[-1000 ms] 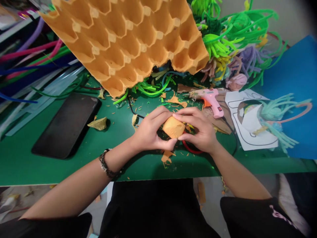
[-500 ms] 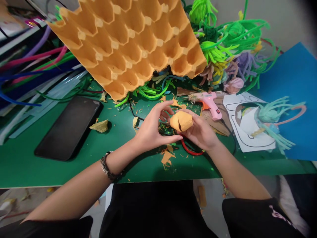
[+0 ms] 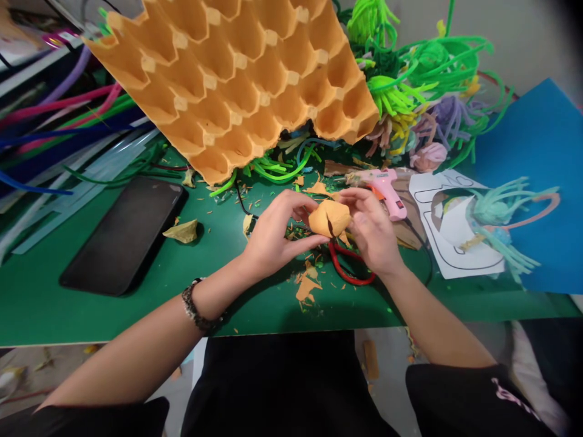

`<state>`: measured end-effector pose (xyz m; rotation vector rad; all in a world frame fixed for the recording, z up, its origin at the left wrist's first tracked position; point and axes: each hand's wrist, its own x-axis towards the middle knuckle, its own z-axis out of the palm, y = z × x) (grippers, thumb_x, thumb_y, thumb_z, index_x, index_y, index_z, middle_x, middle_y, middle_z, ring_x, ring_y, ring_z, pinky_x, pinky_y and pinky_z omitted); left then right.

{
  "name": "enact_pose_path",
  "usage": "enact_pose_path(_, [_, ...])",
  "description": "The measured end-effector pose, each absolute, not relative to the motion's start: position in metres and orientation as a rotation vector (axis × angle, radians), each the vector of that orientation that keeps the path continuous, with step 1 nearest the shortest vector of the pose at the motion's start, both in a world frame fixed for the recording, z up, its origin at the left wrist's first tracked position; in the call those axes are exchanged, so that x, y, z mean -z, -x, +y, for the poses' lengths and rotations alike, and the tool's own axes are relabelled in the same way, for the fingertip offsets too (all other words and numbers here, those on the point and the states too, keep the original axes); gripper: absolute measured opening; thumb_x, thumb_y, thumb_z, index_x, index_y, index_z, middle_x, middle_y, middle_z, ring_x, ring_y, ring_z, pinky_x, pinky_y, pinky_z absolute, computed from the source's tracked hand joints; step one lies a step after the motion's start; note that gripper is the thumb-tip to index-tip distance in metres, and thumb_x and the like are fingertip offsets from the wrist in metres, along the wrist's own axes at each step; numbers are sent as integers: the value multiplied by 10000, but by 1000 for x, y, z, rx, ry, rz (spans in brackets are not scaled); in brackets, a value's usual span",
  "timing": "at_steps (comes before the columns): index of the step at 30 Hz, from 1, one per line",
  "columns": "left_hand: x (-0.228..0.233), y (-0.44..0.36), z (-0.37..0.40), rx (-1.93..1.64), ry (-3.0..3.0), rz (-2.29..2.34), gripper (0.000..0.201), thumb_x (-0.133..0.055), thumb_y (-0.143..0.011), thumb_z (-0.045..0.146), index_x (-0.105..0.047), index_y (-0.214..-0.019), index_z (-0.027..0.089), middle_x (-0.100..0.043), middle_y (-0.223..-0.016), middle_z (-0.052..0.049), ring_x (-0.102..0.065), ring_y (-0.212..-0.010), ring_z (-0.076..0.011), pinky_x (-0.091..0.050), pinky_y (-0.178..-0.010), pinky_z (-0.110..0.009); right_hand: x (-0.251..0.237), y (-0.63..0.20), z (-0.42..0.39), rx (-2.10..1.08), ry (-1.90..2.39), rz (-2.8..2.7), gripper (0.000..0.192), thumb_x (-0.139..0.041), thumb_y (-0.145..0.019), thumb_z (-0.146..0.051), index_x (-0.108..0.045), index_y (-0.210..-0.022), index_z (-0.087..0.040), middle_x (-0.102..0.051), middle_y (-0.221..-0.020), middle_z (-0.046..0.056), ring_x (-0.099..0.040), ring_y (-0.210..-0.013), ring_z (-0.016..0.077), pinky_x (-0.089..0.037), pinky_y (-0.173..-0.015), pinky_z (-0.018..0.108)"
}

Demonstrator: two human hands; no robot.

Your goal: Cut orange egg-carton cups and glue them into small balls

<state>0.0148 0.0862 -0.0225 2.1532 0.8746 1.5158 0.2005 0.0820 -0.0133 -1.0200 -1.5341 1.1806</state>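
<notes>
An orange cardboard cup piece (image 3: 330,219), cut from an egg tray, is held between both hands just above the green table (image 3: 136,303). My left hand (image 3: 273,233) pinches its left side with thumb and fingers. My right hand (image 3: 376,233) grips its right side and top. Red-handled scissors (image 3: 348,273) lie on the table right under the hands. The big orange egg tray (image 3: 246,79) leans up behind them.
A black phone (image 3: 122,233) lies at the left. A pink glue gun (image 3: 387,188) rests behind my right hand, beside a white paper cut-out (image 3: 449,227) and blue sheet (image 3: 542,158). Green and coloured pipe cleaners (image 3: 410,79) pile at the back. Orange scraps (image 3: 306,285) litter the table.
The left hand let go of the orange piece for a moment, then took it again. The piece has been turned and sits a little farther from me than before.
</notes>
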Motion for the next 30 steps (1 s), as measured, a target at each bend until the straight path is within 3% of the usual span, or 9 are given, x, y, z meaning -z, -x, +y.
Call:
enact_pose_path(4, [20,-14,87,-1490,-2159,829,382,-717,-744,418,-547,-972,162,-623,-837,-26,-588,-704,-107,-501,-607,-214,9,-205,83,-917,851,-1805,386,-603,-811,-431,-543,-1172,-311,-531,-1096,37,-526,-1044,185,-488,-884,362])
enact_pose_path(9, [20,-13,86,-1454,-2038,836,389,-690,-754,466,-561,-969,168,-622,-833,-23,-580,-704,-110,-500,-611,-223,4,-208,83,-851,851,-1922,422,-644,-793,-363,-559,-1205,-319,-546,-1123,35,-511,-1087,205,-439,-966,429])
enact_pose_path(21, [20,-13,87,-1425,-1902,778,359,-679,-777,438,-593,-1020,188,-616,-846,-27,-570,-716,-110,-488,-626,-225,4,-207,82,-846,849,-1908,396,-650,-803,-354,-555,-1184,-298,-583,-1125,26,-533,-1062,187,-467,-914,379])
enact_pose_path(30, [15,-4,92,-1303,-2114,758,572,-671,-714,581,-567,-1144,218,-609,-1044,-83,-569,-914,-189,-498,-723,-304,6,-203,79,-967,912,-1799,379,-615,-815,-458,-555,-1121,-242,-609,-1103,45,-589,-996,171,-517,-858,351])
